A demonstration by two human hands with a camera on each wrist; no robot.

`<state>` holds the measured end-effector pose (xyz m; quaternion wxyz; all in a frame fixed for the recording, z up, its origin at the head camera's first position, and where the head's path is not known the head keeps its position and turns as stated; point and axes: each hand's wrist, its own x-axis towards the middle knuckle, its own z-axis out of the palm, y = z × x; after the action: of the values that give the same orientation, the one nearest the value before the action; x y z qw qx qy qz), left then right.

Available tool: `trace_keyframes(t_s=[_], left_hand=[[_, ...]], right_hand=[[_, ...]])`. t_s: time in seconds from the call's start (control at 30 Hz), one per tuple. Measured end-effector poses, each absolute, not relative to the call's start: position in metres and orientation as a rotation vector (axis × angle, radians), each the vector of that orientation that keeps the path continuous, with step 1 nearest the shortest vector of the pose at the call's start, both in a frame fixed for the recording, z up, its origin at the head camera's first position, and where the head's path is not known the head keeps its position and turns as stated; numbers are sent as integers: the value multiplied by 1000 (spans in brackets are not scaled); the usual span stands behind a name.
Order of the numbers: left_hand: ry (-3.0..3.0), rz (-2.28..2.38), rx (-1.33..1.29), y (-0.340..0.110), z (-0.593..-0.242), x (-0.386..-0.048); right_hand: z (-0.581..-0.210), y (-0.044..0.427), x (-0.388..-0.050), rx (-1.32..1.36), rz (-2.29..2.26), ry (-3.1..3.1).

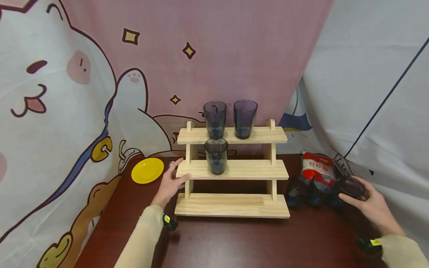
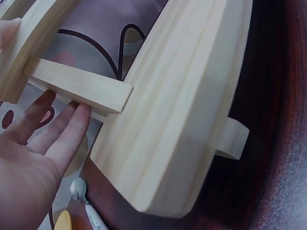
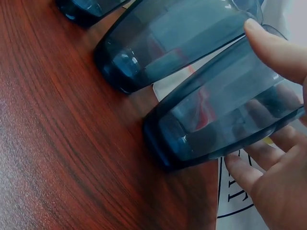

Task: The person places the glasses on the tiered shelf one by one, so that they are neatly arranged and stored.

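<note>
A pale wooden three-tier shelf rack (image 1: 231, 210) stands on the table. My left hand (image 1: 171, 185) touches its left end, thumb on the middle board; in the left wrist view, fairly straight fingers (image 2: 69, 136) rest against the side support (image 2: 79, 86). My right hand (image 1: 377, 208) grips a dark blue clear drinking glass (image 3: 206, 115), thumb on one side and fingers on the other. Whether its base touches the table I cannot tell. Beside it stand two similar glasses (image 3: 163, 43). Two glasses (image 1: 245, 119) are on the top tier and one glass (image 1: 216, 156) on the middle tier.
A red and white packet (image 1: 316, 165) lies behind the glasses at the right. Left of the rack is a yellow plate (image 1: 147, 170), with a spoon (image 2: 79, 190) between them. Printed cloth (image 1: 234, 48) hangs behind the dark reddish-brown table (image 1: 231, 242).
</note>
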<state>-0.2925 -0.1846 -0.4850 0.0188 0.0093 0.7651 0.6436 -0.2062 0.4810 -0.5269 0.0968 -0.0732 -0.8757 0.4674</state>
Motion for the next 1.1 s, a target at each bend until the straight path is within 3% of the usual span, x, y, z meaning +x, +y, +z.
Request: trace_keyframes(t_s=[0.37, 0.6, 1.1], left_hand=[[2360, 1983, 10, -185, -484, -293], [2379, 1981, 9, -190, -507, -307], [2391, 2024, 62, -193, -517, -310]], right_hand=[[-530, 477, -205, -256, 1429, -2527], [-527, 473, -202, -367, 1229, -2555], [-500, 469, -175, -553, 1069, -2497]])
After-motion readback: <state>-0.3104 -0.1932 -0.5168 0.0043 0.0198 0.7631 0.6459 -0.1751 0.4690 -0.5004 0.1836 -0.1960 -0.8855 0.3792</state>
